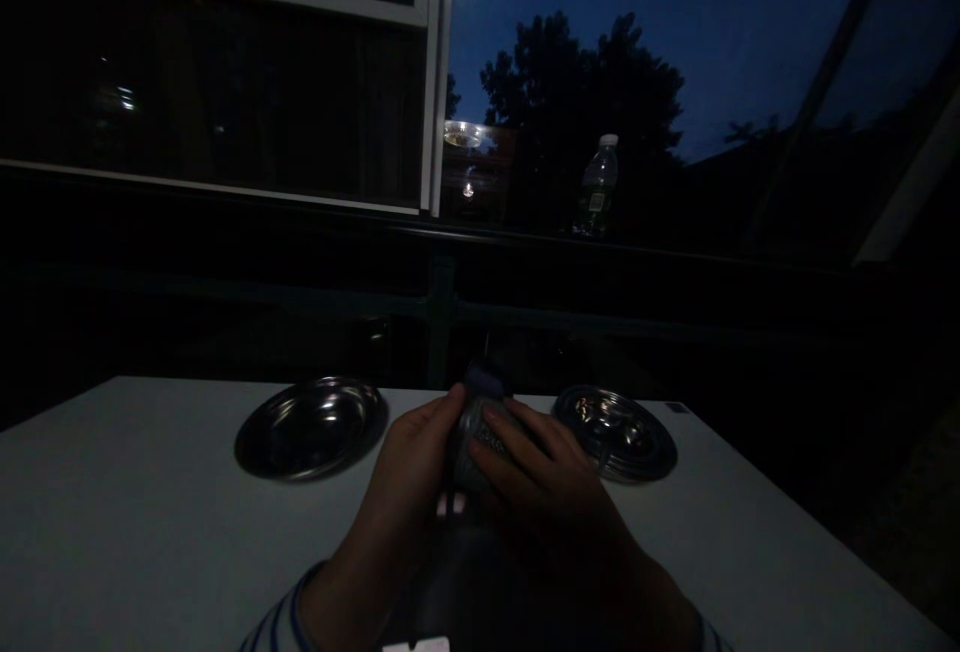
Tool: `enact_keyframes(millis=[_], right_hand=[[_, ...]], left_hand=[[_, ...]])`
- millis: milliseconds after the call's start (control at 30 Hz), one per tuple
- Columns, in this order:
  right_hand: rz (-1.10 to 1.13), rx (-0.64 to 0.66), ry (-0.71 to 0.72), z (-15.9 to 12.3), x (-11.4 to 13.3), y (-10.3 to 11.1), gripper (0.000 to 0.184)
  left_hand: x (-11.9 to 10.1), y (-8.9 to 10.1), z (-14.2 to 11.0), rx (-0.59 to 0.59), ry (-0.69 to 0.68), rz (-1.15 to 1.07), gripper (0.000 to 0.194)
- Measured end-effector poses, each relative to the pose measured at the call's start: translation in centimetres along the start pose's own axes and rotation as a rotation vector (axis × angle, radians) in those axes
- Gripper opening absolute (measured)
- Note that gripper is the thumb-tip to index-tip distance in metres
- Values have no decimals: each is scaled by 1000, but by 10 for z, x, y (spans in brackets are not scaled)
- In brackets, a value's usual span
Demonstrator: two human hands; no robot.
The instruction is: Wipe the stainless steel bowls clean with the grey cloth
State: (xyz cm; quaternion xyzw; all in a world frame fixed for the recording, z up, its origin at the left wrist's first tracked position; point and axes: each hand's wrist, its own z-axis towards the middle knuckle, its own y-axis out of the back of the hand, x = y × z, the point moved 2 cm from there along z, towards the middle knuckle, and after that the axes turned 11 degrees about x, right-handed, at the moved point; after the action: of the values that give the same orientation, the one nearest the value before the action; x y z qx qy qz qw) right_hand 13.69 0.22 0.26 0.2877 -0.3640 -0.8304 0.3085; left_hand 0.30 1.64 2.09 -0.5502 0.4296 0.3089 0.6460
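Note:
Between my two hands is a greyish rounded object [469,447] with a dark bluish top and some markings on its side; the dim light hides its exact kind. My left hand [409,457] grips it from the left, thumb along its upper edge. Fingers of my right hand [547,467] curl over its front and right side. To the left on the white table [150,522] lies a shiny round metal plate [300,432]. A second metal dish [619,432] is just beyond my right hand, partly covered by it, with bright reflections inside.
Beyond the table stands a window with a pale frame [435,72]. A clear plastic bottle [598,187] with a white cap is near the sill. A small dark patch [676,408] marks the table's far right corner. At the bottom edge shows a white piece [420,645].

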Motion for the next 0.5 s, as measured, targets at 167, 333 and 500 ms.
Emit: enact_keyframes(millis=[167, 333, 500], right_hand=[[-4, 22, -65, -3, -9, -2, 36], [1, 18, -73, -3, -9, -2, 34], [45, 26, 41, 0, 3, -2, 32]], left_hand=[[3, -2, 0, 26, 22, 27, 27], [4, -1, 1, 0, 34, 39, 26], [4, 4, 2, 9, 14, 18, 25]])
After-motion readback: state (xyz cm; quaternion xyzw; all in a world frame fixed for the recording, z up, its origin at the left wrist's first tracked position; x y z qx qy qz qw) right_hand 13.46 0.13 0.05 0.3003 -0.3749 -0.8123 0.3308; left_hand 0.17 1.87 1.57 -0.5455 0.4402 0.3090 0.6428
